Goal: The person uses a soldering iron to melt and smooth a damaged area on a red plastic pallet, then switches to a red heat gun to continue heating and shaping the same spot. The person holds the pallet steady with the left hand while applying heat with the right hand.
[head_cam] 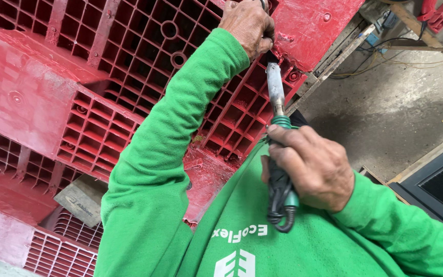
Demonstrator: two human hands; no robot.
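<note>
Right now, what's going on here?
A person in green sleeves is working on a red plastic pallet with a grid underside. The right hand grips the green handle of a heated metal-barrelled tool, cord bunched in the fist, its tip against a broken edge of the pallet. The left hand presses on the pallet just above that spot. A grey block is wedged lower down, and cables lie on the concrete floor.
</note>
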